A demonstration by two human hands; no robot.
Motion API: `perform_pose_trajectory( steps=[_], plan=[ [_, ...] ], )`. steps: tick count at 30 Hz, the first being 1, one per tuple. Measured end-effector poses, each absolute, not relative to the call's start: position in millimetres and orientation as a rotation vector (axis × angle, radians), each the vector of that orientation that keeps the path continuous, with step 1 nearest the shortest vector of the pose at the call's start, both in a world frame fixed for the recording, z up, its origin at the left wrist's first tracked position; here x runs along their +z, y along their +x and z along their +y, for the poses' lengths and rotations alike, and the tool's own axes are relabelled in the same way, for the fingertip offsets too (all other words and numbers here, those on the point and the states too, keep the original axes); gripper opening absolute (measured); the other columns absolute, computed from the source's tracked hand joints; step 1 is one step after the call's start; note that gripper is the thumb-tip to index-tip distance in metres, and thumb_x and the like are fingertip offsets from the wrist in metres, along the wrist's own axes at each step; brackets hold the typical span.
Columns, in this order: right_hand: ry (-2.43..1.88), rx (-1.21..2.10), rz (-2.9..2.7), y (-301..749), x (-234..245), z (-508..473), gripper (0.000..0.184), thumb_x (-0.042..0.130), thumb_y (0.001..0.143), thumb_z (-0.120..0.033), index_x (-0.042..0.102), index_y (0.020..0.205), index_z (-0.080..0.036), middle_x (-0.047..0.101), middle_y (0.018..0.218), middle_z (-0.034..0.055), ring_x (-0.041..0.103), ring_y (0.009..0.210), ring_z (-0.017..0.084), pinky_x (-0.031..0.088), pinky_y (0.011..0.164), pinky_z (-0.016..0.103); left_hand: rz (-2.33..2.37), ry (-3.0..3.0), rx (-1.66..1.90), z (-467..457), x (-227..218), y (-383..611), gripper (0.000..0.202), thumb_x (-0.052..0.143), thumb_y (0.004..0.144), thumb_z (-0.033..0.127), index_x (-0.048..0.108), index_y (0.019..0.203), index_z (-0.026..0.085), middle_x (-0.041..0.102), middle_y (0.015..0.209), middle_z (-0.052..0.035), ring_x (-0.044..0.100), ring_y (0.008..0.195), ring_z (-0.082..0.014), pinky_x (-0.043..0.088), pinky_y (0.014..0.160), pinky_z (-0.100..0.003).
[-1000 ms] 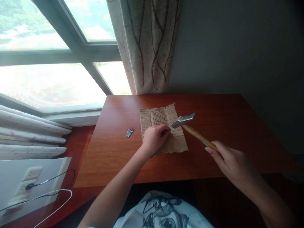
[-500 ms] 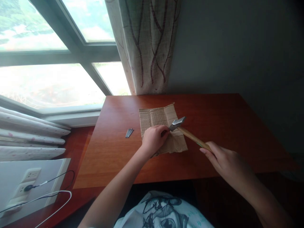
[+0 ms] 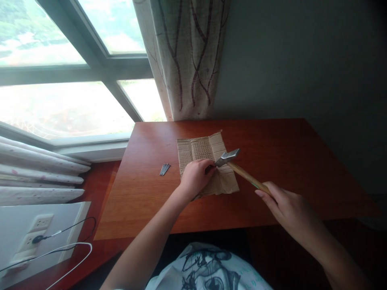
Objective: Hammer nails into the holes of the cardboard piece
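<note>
My right hand [image 3: 286, 201] is wrapped round the wooden handle of a hammer [image 3: 246, 175]. Its metal head is right at the fingertips of my left hand [image 3: 198, 173], over a sheet of corrugated cardboard [image 3: 230, 183]. Thumb and forefinger of that left hand are pinched together on the cardboard; whatever they hold is hidden by the fingers and the hammer head. A patch with rows of small holes [image 3: 202, 149] shows on the cardboard beyond my left hand. Several metal nails [image 3: 165, 169] lie side by side on the table, left of the cardboard.
The reddish-brown wooden table [image 3: 145, 209] has its front edge close to my body. Behind it hangs a patterned curtain [image 3: 193, 60], with a window [image 3: 75, 100] to the left. Cables [image 3: 75, 244] run from a wall socket [image 3: 30, 241] at lower left.
The hammer head has tilted and shifted slightly to the right. My left hand, the cardboard and the nails stay in place.
</note>
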State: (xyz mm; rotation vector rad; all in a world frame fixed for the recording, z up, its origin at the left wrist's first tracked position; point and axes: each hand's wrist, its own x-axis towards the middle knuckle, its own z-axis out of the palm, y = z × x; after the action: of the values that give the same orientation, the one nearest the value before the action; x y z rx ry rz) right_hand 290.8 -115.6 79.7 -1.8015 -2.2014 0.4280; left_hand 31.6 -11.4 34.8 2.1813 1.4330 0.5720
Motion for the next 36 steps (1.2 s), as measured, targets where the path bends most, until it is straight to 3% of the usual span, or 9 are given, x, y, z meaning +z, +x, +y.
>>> perform_pose_trajectory(
  steps=[5, 11, 18, 36],
  plan=[
    [-1.845, 0.474, -2.156, 293.9, 75.0, -118.2, 0.037, 0.038, 0.102, -0.052, 0.053, 0.084, -0.024, 0.055, 0.056, -0.0033, 0.056, 0.046, 0.015, 0.033, 0.046, 0.027, 1.449, 2.336, 0.605, -22.6, 47.2, 23.9, 0.02, 0.06, 0.092, 0.026, 0.069, 0.11, 0.023, 0.072, 0.111, -0.0062, 0.066, 0.099, -0.0229, 0.053, 0.084, -0.034],
    [-1.87, 0.559, -2.086, 298.1, 68.2, -120.4, 0.033, 0.04, 0.102, -0.05, 0.054, 0.087, -0.025, 0.058, 0.057, -0.0025, 0.057, 0.048, 0.016, 0.037, 0.049, 0.027, 1.512, 2.436, 0.617, -42.7, 40.7, 17.3, 0.029, 0.063, 0.091, 0.032, 0.066, 0.118, 0.024, 0.064, 0.134, -0.008, 0.053, 0.124, -0.0312, 0.045, 0.102, -0.049],
    [-1.846, 0.526, -2.053, 297.9, 73.5, -118.1, 0.034, 0.041, 0.101, -0.051, 0.054, 0.085, -0.025, 0.053, 0.054, -0.0038, 0.055, 0.046, 0.015, 0.036, 0.047, 0.026, 1.473, 2.382, 0.702, -42.5, 26.6, 14.3, 0.029, 0.061, 0.093, 0.036, 0.067, 0.119, 0.024, 0.063, 0.135, -0.0073, 0.052, 0.126, -0.0291, 0.043, 0.107, -0.046],
    [-1.847, 0.495, -2.19, 291.1, 75.9, -116.4, 0.033, 0.039, 0.103, -0.05, 0.056, 0.091, -0.023, 0.063, 0.065, 0.0, 0.062, 0.053, 0.017, 0.036, 0.05, 0.028, 1.478, 2.381, 0.705, -42.2, 28.0, 14.7, 0.027, 0.061, 0.093, 0.035, 0.069, 0.117, 0.023, 0.064, 0.133, -0.0069, 0.052, 0.126, -0.029, 0.045, 0.106, -0.047]
  ],
)
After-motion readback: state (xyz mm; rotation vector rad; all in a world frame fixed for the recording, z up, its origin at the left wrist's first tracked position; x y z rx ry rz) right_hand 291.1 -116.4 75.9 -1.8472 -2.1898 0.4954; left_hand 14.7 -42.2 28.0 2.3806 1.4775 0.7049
